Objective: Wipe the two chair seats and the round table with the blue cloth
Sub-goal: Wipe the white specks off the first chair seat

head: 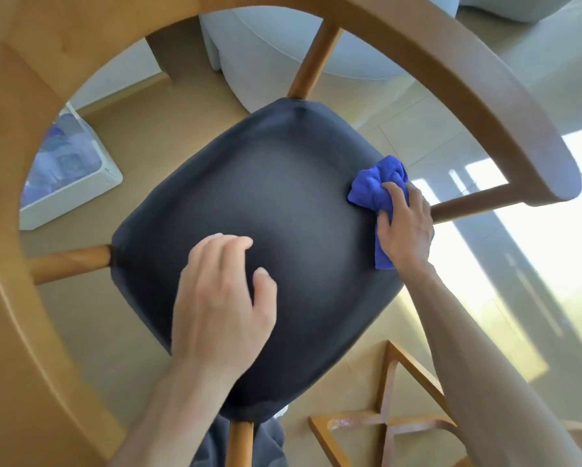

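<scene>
The right hand (404, 227) grips the bunched cloth (377, 188) at the seat's (249, 210) right edge; the left hand (220, 298), fingers loosely spread and holding nothing, hovers over the seat. So bunched, the cloth may slip off the rim or leave strips of the seat unwiped.

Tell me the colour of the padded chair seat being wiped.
Dark navy-grey padded chair seat, plain and unpatterned; the head view shows it clearly.

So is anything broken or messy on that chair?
Nothing stands out. The dark seat looks whole, with no spill or tear showing. The right hand holds the blue cloth bunched at the seat's edge; the left hand hovers open above it.
</scene>
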Motion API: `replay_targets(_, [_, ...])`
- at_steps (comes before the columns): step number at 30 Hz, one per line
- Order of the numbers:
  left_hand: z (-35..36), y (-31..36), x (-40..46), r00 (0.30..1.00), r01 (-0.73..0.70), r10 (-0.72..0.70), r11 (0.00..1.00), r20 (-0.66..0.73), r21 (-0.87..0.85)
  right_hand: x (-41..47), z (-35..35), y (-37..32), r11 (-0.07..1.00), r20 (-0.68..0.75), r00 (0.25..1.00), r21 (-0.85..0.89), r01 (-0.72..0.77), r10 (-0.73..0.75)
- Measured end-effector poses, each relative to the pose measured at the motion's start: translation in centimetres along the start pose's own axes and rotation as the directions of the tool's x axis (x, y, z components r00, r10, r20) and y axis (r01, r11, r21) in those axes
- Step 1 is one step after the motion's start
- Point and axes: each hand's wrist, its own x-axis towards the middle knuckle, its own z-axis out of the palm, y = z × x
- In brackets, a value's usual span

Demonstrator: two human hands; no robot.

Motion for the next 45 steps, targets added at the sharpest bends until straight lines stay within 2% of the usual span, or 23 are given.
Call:
replay_targets(4, [1.8,0.0,-0.8,0.989,-0.142,0.141,0.989,0.041,0.027,-3.5,-0.8,2.2,0.999,0.001,1.0,0.045,-0.023,0.023])
replay_targets(8, [3.5,-1.3,-2.0,0.971,-0.227,0.222,0.973,0.085,0.052,-7.5,-0.5,1.6,0.955,-0.007,0.964,0.142,-0.261,0.265])
replay_targets(10, [4.3,-1.8,-2.6,0.967,-0.238,0.233,0.97,0.1,0.046,-9.3,0.2,0.1,0.943,-0.04,0.952,0.159,-0.294,0.303])
replay_targets(13, [4.9,-2.2,-2.8,0.968,-0.234,0.228,0.971,0.106,0.042,-11.6,1.1,-2.4,0.965,-0.076,0.967,0.12,-0.232,0.242])
replay_targets(16, [5.2,-3.0,-2.7,0.971,-0.193,0.181,0.979,0.156,0.065,-13.8,1.5,-5.1,0.977,-0.05,0.979,0.092,-0.192,0.197])
replay_targets(21, [5.5,-3.7,-2.4,0.923,-0.008,-0.071,0.979,0.378,0.204,-17.3,2.3,-8.5,0.995,0.016,0.997,0.072,-0.073,0.072])
replay_targets(25, [5.7,-3.5,-2.4,0.93,0.034,-0.111,0.975,0.351,0.218,-20.3,3.0,-11.3,0.991,0.049,0.996,0.118,0.063,-0.069])
replay_targets(28, [5.1,-3.6,-2.0,0.917,0.13,-0.221,0.952,0.331,0.276,-22.1,3.3,-12.7,0.974,0.08,0.979,0.139,0.176,-0.188])
replay_targets(32, [4.7,-4.1,-1.8,0.9,0.164,-0.278,0.929,0.336,0.331,-20.6,3.3,-10.8,0.933,0.089,0.932,0.116,0.341,-0.352])
replay_targets(34, [4.6,-4.3,-1.9,0.875,0.172,-0.308,0.919,0.373,0.356,-18.8,3.2,-9.7,0.925,0.082,0.923,0.091,0.37,-0.377])
replay_targets(38, [4.4,-4.6,-2.1,0.839,0.189,-0.359,0.897,0.408,0.401,-13.3,2.6,-7.9,0.959,0.048,0.959,0.06,0.278,-0.281])
replay_targets(42, [4.4,-4.7,-2.2,0.841,0.185,-0.359,0.894,0.405,0.409,-7.3,1.0,-5.4,0.976,0.065,0.975,-0.031,0.217,-0.214])
replay_targets(45, [4.4,-4.7,-2.2,0.841,0.182,-0.361,0.89,0.403,0.418,-3.0,0.0,-3.6,0.996,0.083,0.996,-0.087,0.03,-0.023])
